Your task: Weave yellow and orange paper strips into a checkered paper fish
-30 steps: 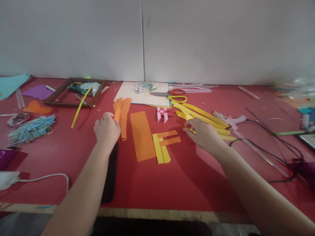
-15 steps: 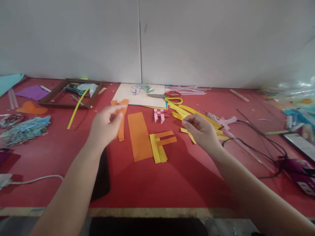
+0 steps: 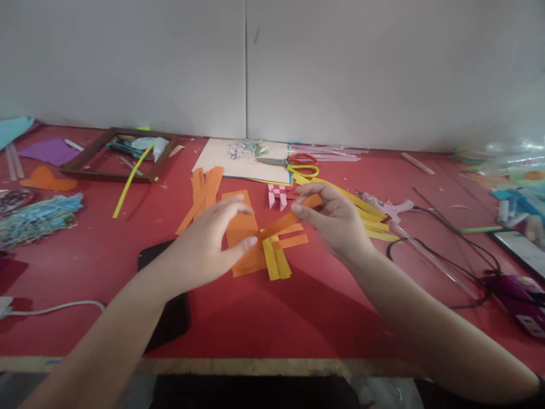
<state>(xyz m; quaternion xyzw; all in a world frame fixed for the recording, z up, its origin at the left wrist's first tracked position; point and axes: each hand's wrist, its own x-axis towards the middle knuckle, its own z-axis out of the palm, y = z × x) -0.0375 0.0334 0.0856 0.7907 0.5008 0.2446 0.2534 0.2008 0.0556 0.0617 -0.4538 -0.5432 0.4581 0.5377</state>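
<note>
Between the thumb and fingers of my right hand (image 3: 334,218) is an orange paper strip (image 3: 281,224), slanting down to the left. My left hand (image 3: 208,244) hovers over an orange paper rectangle (image 3: 240,227), thumb and fingers apart, with nothing in it. Beside the rectangle's right edge lies a woven piece of yellow strips (image 3: 276,264) and orange strips. Behind it sits a small pink and white checkered woven piece (image 3: 277,196). More orange strips (image 3: 206,190) lie beyond my left hand. Yellow strips (image 3: 370,213) lie beyond my right hand, partly hidden by it.
Scissors (image 3: 298,166) rest on cream paper (image 3: 217,159) at the back. A brown frame (image 3: 89,162) holds small tools at the left. A black phone (image 3: 170,318) lies under my left forearm. At the right are a pink glue gun (image 3: 394,210) and its black cord.
My left hand has moved right and towards me, over the orange rectangle. My right hand has shifted slightly left and now holds an orange strip. The camera view has shifted a little.
</note>
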